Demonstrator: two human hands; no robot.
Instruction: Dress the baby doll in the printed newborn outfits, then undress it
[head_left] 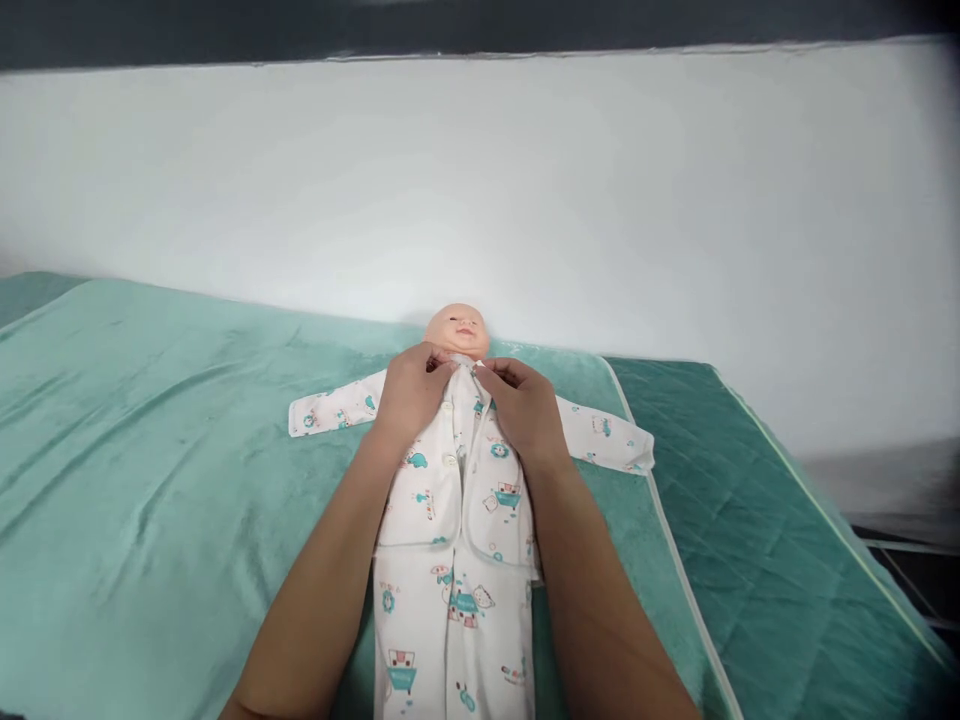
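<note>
A baby doll [458, 329] lies on its back on a teal blanket [150, 450], dressed in a white printed shirt [442, 470] and matching trousers [442, 620]. Its sleeves are spread out to both sides. My left hand [411, 393] is closed on the shirt's left front edge at the collar, just below the doll's chin. My right hand [525, 405] pinches the opposite front edge at the collar. The two hands almost meet at the neckline.
The blanket covers a bed with a darker teal quilted mattress [757, 540] showing on the right. A white wall [525, 200] runs right behind the doll's head. The bed's right edge drops off to a dark floor [915, 590].
</note>
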